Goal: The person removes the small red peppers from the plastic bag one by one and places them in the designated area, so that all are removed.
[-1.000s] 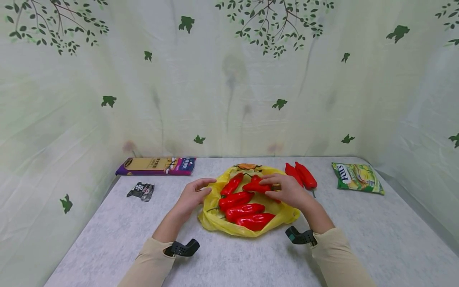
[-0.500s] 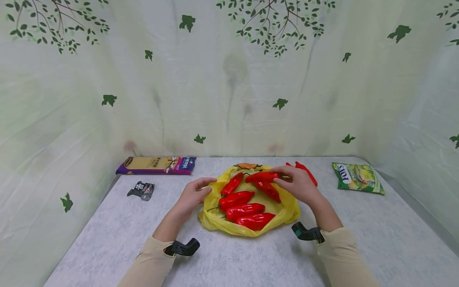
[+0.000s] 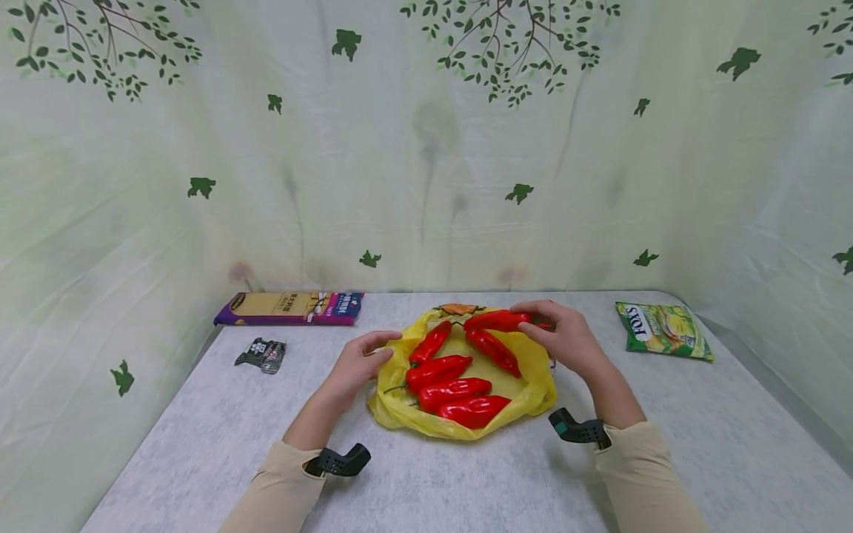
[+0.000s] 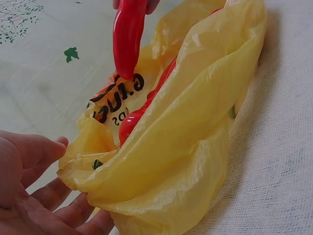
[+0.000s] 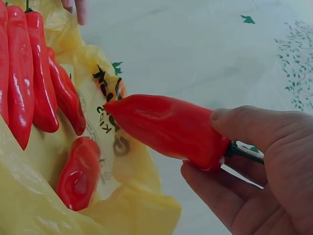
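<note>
A yellow plastic bag point(image 3: 533, 396) lies spread on the table, with several glossy red peppers point(image 3: 456, 392) in it. My left hand point(image 3: 360, 366) is at the bag's left rim; in the left wrist view its fingers point(image 4: 73, 210) go behind the plastic, with the thumb near the edge. My right hand point(image 3: 563, 337) pinches one red pepper point(image 5: 166, 127) near its green stem, between thumb and fingers. That pepper's tip points left, over the bag's far right part. Below it a single pepper point(image 3: 493, 352) lies slanted in the bag.
Behind my right hand a bit of red point(image 3: 545, 326) shows; most of it is hidden. A FOX'S candy packet point(image 3: 666, 331) lies at the right. A long purple and tan packet point(image 3: 289, 309) and a small black wrapper point(image 3: 262, 355) lie at the left. Printed curtains back the table point(image 3: 413, 481).
My right hand has moved right and up with the pepper, uncovering the slanted pepper below. It now covers the two peppers on the table behind. My left hand stays at the bag's rim.
</note>
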A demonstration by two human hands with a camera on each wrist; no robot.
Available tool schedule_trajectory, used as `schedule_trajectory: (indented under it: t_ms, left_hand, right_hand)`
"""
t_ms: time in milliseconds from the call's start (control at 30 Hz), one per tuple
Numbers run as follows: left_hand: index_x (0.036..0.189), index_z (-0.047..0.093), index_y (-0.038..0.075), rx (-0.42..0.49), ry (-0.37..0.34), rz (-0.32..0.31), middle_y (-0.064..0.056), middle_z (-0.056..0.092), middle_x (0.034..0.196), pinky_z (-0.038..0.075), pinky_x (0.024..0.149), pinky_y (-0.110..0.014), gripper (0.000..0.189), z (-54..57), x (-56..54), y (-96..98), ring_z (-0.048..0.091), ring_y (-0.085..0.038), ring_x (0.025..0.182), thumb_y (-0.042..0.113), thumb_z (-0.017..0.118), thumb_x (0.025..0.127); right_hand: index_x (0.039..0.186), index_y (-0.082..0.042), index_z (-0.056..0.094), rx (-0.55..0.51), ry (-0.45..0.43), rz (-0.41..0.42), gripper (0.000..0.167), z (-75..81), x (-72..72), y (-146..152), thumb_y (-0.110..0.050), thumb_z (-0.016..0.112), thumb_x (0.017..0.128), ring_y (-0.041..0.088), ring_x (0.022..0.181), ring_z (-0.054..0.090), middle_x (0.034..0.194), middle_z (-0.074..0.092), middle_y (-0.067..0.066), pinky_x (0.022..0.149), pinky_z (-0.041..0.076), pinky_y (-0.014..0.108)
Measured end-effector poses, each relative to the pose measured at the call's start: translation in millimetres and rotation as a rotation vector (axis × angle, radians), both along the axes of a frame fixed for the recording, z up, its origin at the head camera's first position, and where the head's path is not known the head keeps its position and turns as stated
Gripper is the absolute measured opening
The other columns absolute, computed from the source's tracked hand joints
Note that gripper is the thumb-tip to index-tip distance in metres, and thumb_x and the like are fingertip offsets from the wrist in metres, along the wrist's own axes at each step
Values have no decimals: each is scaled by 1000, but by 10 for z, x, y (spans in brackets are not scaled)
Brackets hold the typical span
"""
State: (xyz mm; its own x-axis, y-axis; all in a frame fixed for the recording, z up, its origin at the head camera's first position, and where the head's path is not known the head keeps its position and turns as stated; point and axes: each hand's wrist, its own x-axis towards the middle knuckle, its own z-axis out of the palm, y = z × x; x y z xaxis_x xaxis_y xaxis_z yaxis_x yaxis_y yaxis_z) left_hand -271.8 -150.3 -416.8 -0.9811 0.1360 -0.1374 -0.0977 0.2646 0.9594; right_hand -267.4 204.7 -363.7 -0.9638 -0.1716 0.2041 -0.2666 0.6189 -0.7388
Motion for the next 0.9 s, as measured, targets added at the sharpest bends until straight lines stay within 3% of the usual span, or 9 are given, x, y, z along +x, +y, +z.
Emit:
schedule_trajectory:
  t_ms: [133, 233, 400, 900]
  left_hand:
    - [136, 60, 19, -1, 1, -2, -8, 51, 149, 54, 102, -35, 35, 3, -1, 2, 53, -26, 130, 18, 56, 101]
    - [136, 60, 19, 1, 2, -6, -8, 51, 149, 54, 103, -36, 35, -2, -6, 0, 53, -27, 131, 18, 56, 101]
    - [136, 60, 19, -7, 9, -11, -8, 50, 150, 53, 103, -38, 35, -13, -7, 0, 53, -28, 131, 16, 56, 101]
    - [136, 60, 18, -13, 29, -17, -9, 48, 151, 50, 108, -43, 38, -35, -11, 0, 50, -32, 137, 10, 56, 99]
  right_hand:
    - [129, -22, 63, -48, -18, -17, 33, -2, -6, 52, -27, 66, 97, 32, 103, 63, 128, 66, 10, 69, 61, 35]
    - [130, -22, 63, -58, 0, -32, 33, -2, -10, 95, -29, 65, 97, 31, 104, 64, 128, 66, 10, 74, 62, 38]
    - [131, -19, 62, -61, 40, -70, 34, 5, -14, 148, -28, 63, 98, 29, 115, 63, 130, 65, 9, 98, 56, 46]
    - [131, -17, 63, -155, 86, -182, 34, 37, -19, 312, -29, 61, 99, 33, 130, 54, 136, 62, 11, 108, 47, 56]
